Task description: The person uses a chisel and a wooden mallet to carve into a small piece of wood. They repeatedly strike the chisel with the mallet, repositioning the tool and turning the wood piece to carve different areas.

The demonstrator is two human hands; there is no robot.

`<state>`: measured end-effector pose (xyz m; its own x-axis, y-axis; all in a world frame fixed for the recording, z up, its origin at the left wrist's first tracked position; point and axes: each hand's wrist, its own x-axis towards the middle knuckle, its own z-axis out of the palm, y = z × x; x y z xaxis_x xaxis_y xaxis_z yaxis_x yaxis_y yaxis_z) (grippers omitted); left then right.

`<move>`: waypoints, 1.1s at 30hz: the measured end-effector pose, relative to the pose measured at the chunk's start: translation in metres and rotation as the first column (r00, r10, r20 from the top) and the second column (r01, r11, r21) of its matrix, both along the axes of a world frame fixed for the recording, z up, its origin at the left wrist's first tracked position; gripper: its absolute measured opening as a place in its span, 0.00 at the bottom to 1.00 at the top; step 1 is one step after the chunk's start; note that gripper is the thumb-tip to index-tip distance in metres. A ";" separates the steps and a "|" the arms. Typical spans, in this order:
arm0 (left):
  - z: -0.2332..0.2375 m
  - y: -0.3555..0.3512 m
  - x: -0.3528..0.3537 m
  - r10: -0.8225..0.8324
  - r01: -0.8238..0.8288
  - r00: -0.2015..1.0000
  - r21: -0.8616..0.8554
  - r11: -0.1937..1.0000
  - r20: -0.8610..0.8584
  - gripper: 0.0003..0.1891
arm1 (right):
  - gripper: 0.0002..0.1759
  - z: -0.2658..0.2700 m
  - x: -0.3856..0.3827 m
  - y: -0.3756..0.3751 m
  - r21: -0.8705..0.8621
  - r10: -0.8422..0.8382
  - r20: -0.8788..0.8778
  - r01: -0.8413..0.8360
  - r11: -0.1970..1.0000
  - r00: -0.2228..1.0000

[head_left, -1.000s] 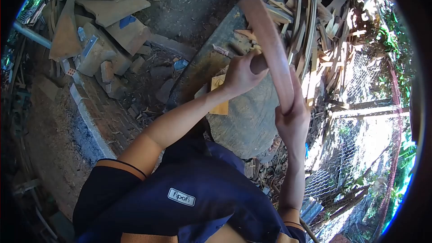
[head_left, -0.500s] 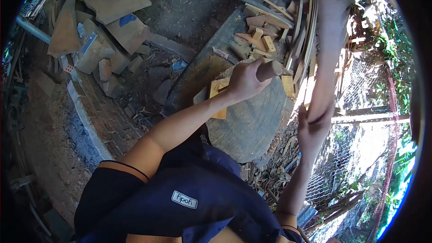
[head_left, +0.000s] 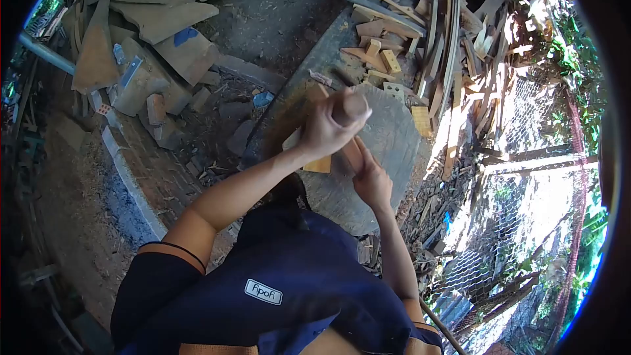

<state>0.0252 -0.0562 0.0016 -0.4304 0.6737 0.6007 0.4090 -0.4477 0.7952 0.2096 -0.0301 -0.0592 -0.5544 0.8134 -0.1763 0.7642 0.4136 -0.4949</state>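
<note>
My left hand point(head_left: 332, 123) is wrapped round the thick round handle point(head_left: 351, 109) of a tool, above the round wooden block point(head_left: 328, 194). What lies under that fist is mostly hidden. Close beside it, my right hand point(head_left: 373, 183) grips a reddish-brown wooden bar point(head_left: 353, 155), whose far end disappears under the left hand. A yellow piece of wood point(head_left: 319, 164) lies on the block's left part, partly covered by my left wrist.
Wood offcuts point(head_left: 388, 59) and long curved strips point(head_left: 449, 33) are piled on the bench beyond the block. Large flat boards point(head_left: 164, 10) lean at upper left. Wire mesh point(head_left: 483, 256) stands on the right, and a low brick edge point(head_left: 128, 174) runs along the left.
My right hand has come down from a blurred raised swing at the upper right to the block, bringing the wooden bar. My left hand, still on the handle, has moved left and slightly nearer.
</note>
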 end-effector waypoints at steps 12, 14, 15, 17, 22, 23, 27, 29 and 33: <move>-0.044 -0.078 0.038 -0.344 0.349 0.848 -0.064 0.935 -0.403 0.13 | 0.48 -0.034 -0.006 -0.005 -0.153 -0.066 -0.147 0.044 0.987 0.987; -0.030 -0.055 0.028 -0.263 0.267 0.943 -0.009 0.964 -0.204 0.14 | 0.48 -0.035 -0.005 -0.008 -0.172 -0.073 -0.174 0.043 0.984 0.982; -0.020 -0.040 0.022 -0.184 0.183 0.981 -0.025 0.983 -0.057 0.14 | 0.47 -0.034 -0.007 -0.009 -0.141 -0.069 -0.134 0.050 0.989 0.989; -0.007 -0.008 -0.006 -0.035 0.048 0.984 -0.076 0.996 0.173 0.15 | 0.47 -0.033 -0.008 -0.010 -0.105 -0.065 -0.100 0.054 0.993 0.993; 0.017 0.029 -0.045 0.027 -0.003 0.848 -0.046 0.999 0.529 0.13 | 0.49 -0.032 -0.006 -0.009 -0.107 -0.049 -0.161 0.032 0.994 0.986; 0.018 0.030 -0.046 0.036 -0.016 0.864 -0.044 0.999 0.501 0.13 | 0.49 -0.031 -0.006 -0.009 -0.111 -0.055 -0.166 0.037 0.993 0.985; 0.007 0.032 -0.042 0.043 -0.028 0.923 -0.045 0.999 0.383 0.13 | 0.49 -0.030 -0.006 -0.008 -0.125 -0.060 -0.160 0.040 0.991 0.985; 0.004 0.032 -0.038 0.034 -0.011 0.919 -0.061 0.998 0.392 0.18 | 0.48 -0.031 -0.005 -0.008 -0.130 -0.061 -0.170 0.039 0.991 0.984; 0.002 0.034 -0.034 0.035 0.005 0.925 -0.104 0.995 0.378 0.17 | 0.49 -0.029 -0.006 -0.009 -0.137 -0.069 -0.159 0.047 0.989 0.985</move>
<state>-0.0093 -0.0223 0.0038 -0.6230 0.7139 0.3199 0.0739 -0.3534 0.9326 0.2038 -0.0394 -0.0880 -0.5373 0.8205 -0.1954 0.6892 0.2936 -0.6624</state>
